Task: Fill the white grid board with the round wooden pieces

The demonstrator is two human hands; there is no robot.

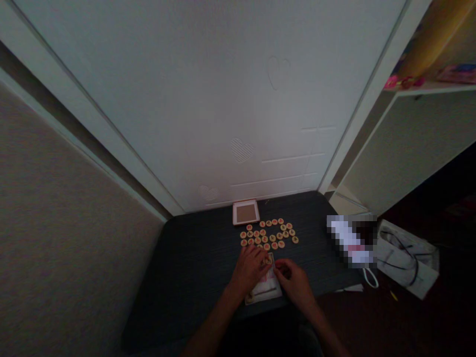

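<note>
From where I watch, the shallow box (267, 286) lies on the dark table (193, 263), close to its near edge, pale inside with a pink patch, and a few round pieces show at its far end and at its near left corner. My left hand (251, 270) is at the box's 10 o'clock, palm down, fingers bent over its far end; I cannot tell whether they are clamped on a piece. My right hand (293, 280) sits at 3 o'clock, thumb and fingers curled in at the box's edge, and I cannot tell what, if anything, is pinched there. At 12 o'clock, just beyond my left fingertips, loose game pieces (265, 239) lie flat in uneven rows, with red or dark marks. Past them, at 11 o'clock, a pink-rimmed tray (246, 213) rests near the white panel (223, 99), which bears heart outlines. At 2 o'clock a pixelated white object (349, 243) is at the table's edge; at 3 o'clock, farther out, stands a white carton (424, 285) with dark cords.
</note>
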